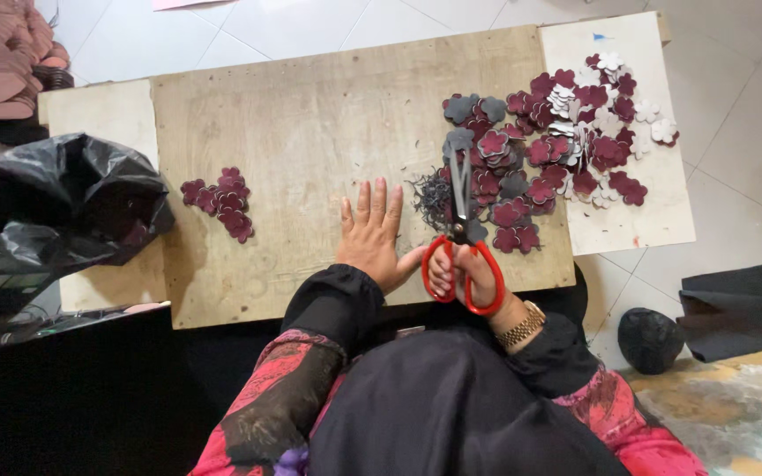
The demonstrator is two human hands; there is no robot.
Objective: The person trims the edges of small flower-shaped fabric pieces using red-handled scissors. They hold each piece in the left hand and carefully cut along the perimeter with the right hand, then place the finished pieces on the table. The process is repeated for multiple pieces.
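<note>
Scissors (462, 231) red-handled, blades pointing away, tips by the big heap of maroon flower cutouts (566, 132) on the counter (310, 132) | right hand (469, 275) curled through the handles | left hand (370, 234) flat, fingers spread, holding nothing | trimmings (428, 196) between | small pile (220, 201) left | judgement: keep left fingers off the blades.

I see a board (310, 132) of pale wood, matt and a little rough, with stains. The scissors (462, 238) have dull grey metal blades and glossy red plastic handles, held in my right hand (474, 273). The flower pieces (566, 132) near the right edge look like matt dark red leather or felt, some with grey or white backs. The bag (72, 194) at the left edge is thin black plastic, shiny and wrinkled. The watch (522, 326) is shiny gold metal.
</note>
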